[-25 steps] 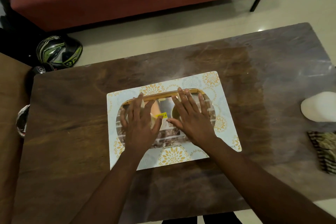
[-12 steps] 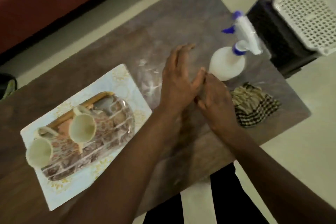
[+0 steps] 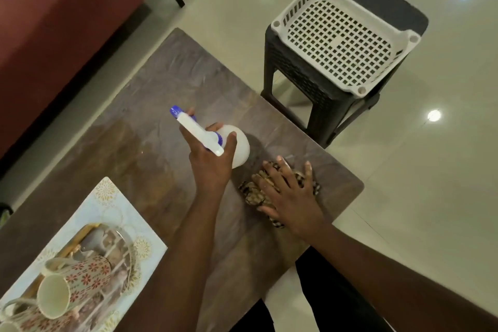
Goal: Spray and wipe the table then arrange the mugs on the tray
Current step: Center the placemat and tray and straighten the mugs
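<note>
My left hand grips the neck of a white spray bottle with a blue-tipped nozzle, held just above the dark wooden table. My right hand lies flat with spread fingers on a checked brown cloth near the table's right edge. At the lower left a patterned tray carries floral mugs lying on their sides; one mug shows its cream inside.
A dark plastic stool with a white perforated basket on top stands just beyond the table's right corner. A red sofa runs along the far left. Glossy tiled floor surrounds the table.
Both hands left the tray and moved right. My left hand has taken hold of the spray bottle and lifted it; my right hand has come down on the cloth.
</note>
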A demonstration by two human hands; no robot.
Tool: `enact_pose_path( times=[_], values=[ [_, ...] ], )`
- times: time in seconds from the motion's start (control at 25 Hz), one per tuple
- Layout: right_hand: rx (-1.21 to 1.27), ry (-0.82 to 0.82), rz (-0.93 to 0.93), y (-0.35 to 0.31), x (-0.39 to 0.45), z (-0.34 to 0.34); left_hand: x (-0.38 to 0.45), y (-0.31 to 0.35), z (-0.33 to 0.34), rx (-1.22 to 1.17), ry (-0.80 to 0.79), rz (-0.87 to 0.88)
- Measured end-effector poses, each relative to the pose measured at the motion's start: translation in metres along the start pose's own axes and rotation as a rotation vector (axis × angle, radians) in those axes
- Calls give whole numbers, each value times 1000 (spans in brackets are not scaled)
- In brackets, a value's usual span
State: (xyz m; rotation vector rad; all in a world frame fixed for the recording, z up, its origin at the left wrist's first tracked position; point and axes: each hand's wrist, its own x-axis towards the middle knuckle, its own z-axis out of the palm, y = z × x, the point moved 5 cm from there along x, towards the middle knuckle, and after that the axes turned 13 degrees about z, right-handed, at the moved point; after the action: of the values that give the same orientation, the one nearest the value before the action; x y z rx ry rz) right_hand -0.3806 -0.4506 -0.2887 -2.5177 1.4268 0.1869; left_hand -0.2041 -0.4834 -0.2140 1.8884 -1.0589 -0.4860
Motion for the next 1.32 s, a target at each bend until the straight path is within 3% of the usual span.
enact_pose_path(
  times=[0.4, 0.48, 0.6, 0.76, 0.84, 1.04, 1.2, 1.32],
  values=[
    [170, 210, -216, 7, -1, -7, 3, 10, 22, -60, 149, -69],
    [228, 257, -144, 17, 6, -21, 21, 28, 29, -75, 146, -68],
    [294, 418, 26, 60, 43, -64, 72, 80, 64, -208, 72, 71],
    [207, 640, 247, 167, 120, -137, 154, 157, 143, -300, 26, 281],
    [194, 576, 289, 205, 150, -151, 175, 173, 176, -263, 27, 303],
    [92, 210, 232, 253, 216, -133, 201, 169, 235, -174, -14, 295],
    [95, 155, 128, 258, 236, -109, 211, 148, 261, -147, -18, 302],
    [98, 95, 160, 263, 238, -86, 211, 135, 282, -146, -53, 286]
  ],
)
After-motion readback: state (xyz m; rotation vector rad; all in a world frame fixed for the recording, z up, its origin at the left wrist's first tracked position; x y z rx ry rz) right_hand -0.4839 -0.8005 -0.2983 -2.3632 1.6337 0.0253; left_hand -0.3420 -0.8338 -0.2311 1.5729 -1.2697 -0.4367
